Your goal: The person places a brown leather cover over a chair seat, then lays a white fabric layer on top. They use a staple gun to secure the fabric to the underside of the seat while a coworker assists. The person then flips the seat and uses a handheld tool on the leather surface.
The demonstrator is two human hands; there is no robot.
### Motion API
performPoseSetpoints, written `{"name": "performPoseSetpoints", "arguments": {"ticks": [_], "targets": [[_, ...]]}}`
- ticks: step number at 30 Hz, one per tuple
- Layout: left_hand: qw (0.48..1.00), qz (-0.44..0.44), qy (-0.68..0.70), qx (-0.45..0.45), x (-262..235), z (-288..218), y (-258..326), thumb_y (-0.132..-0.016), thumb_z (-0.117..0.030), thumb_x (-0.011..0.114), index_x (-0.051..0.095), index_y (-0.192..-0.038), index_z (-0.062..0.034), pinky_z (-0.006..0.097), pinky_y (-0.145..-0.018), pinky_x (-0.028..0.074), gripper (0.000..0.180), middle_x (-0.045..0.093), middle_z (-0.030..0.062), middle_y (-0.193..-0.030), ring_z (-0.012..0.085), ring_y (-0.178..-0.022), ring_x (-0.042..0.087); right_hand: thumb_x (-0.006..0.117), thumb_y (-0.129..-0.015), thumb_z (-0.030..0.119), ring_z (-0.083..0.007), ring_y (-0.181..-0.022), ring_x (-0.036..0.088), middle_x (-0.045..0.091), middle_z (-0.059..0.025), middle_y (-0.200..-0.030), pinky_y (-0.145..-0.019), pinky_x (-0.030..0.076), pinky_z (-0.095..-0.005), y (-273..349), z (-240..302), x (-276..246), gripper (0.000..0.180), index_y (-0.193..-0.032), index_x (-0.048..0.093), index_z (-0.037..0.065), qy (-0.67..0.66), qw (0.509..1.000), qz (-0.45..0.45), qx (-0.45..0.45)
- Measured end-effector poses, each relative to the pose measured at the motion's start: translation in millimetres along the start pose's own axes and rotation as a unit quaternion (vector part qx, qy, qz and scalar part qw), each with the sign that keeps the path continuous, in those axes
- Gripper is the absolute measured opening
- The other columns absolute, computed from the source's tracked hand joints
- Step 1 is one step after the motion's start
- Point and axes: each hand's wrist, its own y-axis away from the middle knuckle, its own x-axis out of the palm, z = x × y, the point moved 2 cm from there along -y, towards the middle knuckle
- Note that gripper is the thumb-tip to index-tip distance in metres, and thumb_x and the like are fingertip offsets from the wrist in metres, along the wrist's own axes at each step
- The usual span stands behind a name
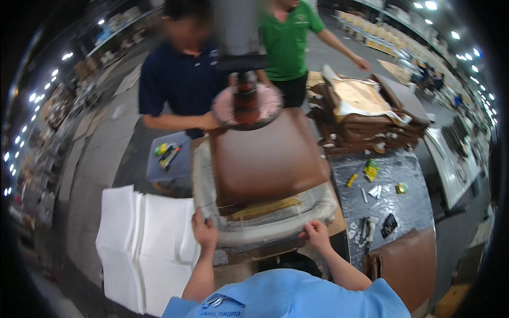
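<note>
Gripping the near edge of the pale foam cushion (265,225) under the brown seat board (268,159), left hand (204,231) and right hand (316,235) seemingly pinch its covering; likely fitting stage; pulling evenly comes next, beneath the press (247,103).

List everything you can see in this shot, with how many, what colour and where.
Brown seat cover: one, brown, centre, under the press.
Foam cushion: one, grey-white, beneath the cover.
Press disc: one, pinkish, on the cover's far edge.
White foam sheets: a stack, white, lower left.
Brown cover pile: one pile, brown, upper right.
Work table: one, dark, right, with small tools.
Co-workers: two, navy shirt and green shirt, far side.
Left hand: fingers grip the cushion's near edge.
Right hand: fingers grip the cushion's near edge.
</note>
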Motion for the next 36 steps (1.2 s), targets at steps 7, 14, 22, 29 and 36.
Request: {"name": "performPoseSetpoints", "arguments": {"ticks": [7, 14, 22, 29, 36], "targets": [[0.999, 0.018, 0.007, -0.028, -8.4, -4.8, 3.2, -0.094, -0.003, 0.071, 0.051, -0.162, -0.0098, 0.053, -0.119, 0.045, 0.070, 0.058, 0.0249, -0.152, 0.0472, -0.142, 0.054, 0.064, -0.112, 0.028, -0.0167, -0.078, 0.079, 0.078, -0.0091, -0.084, -0.072, 0.057, -0.0321, 0.2, 3.3, 7.1, 0.029, -0.099, 0.068, 0.002, -0.003, 1.000, -0.007, 0.005], [0.999, 0.027, 0.006, -0.035, -10.4, -19.5, -0.6, -0.094, -0.003, 0.072, 0.050, -0.163, -0.0114, 0.054, -0.119, 0.045, 0.073, 0.057, 0.0265, -0.152, 0.0480, -0.142, 0.054, 0.065, -0.111, 0.029, -0.0184, -0.080, 0.081, 0.079, -0.0081, -0.083, -0.072, 0.057, -0.0336, -1.2, -0.8, 1.8, 0.030, -0.100, 0.070, 0.002, 0.019, 1.000, -0.010, -0.008], [0.999, 0.027, 0.000, -0.031, -17.7, -16.1, 1.6, -0.095, -0.004, 0.071, 0.049, -0.163, -0.0118, 0.053, -0.118, 0.046, 0.073, 0.056, 0.0264, -0.152, 0.0482, -0.141, 0.055, 0.065, -0.111, 0.031, -0.0172, -0.075, 0.080, 0.080, -0.0083, -0.085, -0.068, 0.056, -0.0334, 5.9, 17.1, 6.6, 0.030, -0.101, 0.070, 0.003, 0.070, 0.997, -0.006, 0.035], [0.999, 0.026, -0.006, -0.031, -11.1, -16.5, 3.1, -0.096, -0.007, 0.071, 0.049, -0.164, -0.0127, 0.053, -0.121, 0.044, 0.071, 0.056, 0.0262, -0.154, 0.0470, -0.145, 0.052, 0.062, -0.114, 0.024, -0.0186, -0.079, 0.079, 0.075, -0.0079, -0.088, -0.072, 0.059, -0.0327, 2.0, 8.2, 1.0, 0.027, -0.100, 0.066, 0.002, 0.019, 1.000, -0.003, 0.003], [0.999, 0.016, -0.024, -0.033, -13.1, -9.3, 4.7, -0.098, -0.010, 0.071, 0.050, -0.163, -0.0124, 0.053, -0.120, 0.045, 0.069, 0.056, 0.0250, -0.154, 0.0459, -0.144, 0.053, 0.062, -0.114, 0.024, -0.0182, -0.078, 0.080, 0.076, -0.0080, -0.085, -0.069, 0.058, -0.0315, 5.1, 12.3, 7.2, 0.025, -0.102, 0.066, 0.002, 0.013, 1.000, 0.011, 0.006]]}}
